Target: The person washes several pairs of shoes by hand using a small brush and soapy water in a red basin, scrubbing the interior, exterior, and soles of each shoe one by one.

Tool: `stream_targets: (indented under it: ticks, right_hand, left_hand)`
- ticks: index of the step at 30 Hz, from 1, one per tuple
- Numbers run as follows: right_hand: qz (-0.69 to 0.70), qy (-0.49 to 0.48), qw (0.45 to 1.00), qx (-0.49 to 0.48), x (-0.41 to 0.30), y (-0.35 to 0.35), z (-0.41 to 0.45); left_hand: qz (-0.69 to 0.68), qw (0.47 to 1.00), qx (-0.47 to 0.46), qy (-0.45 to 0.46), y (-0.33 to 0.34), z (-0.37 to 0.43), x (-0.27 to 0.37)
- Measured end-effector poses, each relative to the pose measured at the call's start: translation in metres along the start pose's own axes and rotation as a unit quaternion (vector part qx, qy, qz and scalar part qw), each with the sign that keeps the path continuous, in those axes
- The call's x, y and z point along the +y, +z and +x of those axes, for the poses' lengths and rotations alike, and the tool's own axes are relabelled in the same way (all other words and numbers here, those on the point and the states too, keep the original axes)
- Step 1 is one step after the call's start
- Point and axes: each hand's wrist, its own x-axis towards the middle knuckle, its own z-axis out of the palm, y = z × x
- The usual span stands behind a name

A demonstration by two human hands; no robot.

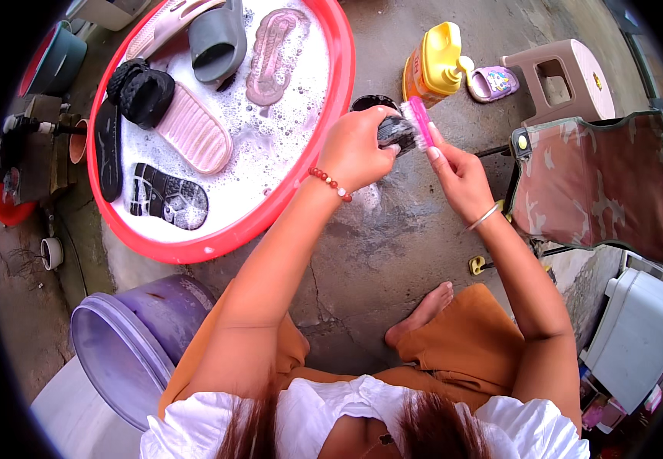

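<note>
My left hand (360, 148) grips a wet black sandal (395, 133) just beyond the right rim of a red basin (340, 63). Pressed to the sandal's right side are the white bristles of a pink scrubbing brush (421, 121), held by its handle in my right hand (458, 172). Suds fill the basin. In them lie a pink slide (199, 129), a grey slide (216, 43), a black braided-strap sandal (147, 97), a dark patterned shoe sole (168, 195) and a pinkish sole (277, 57), partly under foam.
A yellow pump bottle (434, 63) stands beyond my hands, beside a small purple clog (493, 84) and a beige plastic stool (584, 80). To the right is a camouflage folding stool (595, 183). A purple bucket (165, 312) lies tipped at my left leg.
</note>
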Motion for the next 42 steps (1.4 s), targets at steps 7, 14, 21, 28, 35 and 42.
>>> stream_targets:
  ticks: [7,14,21,28,35,42]
  right_hand:
    - [-0.011,0.019,0.999,-0.026,0.038,0.046,0.012]
    - [-0.057,0.064,0.992,-0.094,0.068,0.039,0.021]
    - [-0.063,0.127,0.989,-0.053,0.098,0.012,0.01]
    - [0.107,0.339,0.919,-0.171,0.131,0.002,0.006]
    - [-0.115,0.04,0.971,-0.206,0.151,0.049,0.025]
    - [-0.279,0.009,0.948,-0.154,0.153,0.044,-0.009]
  left_hand:
    - [0.127,0.977,-0.152,-0.079,-0.033,-0.012,-0.007]
    - [0.055,0.987,-0.073,-0.133,-0.02,-0.028,-0.009]
    - [0.056,0.992,-0.097,0.05,0.004,-0.054,0.0]
    - [0.086,0.954,-0.159,0.24,0.042,-0.075,0.005]
    - [0.264,0.906,-0.145,0.297,0.149,-0.173,-0.009]
    - [0.21,0.895,-0.356,0.166,0.105,-0.182,-0.082]
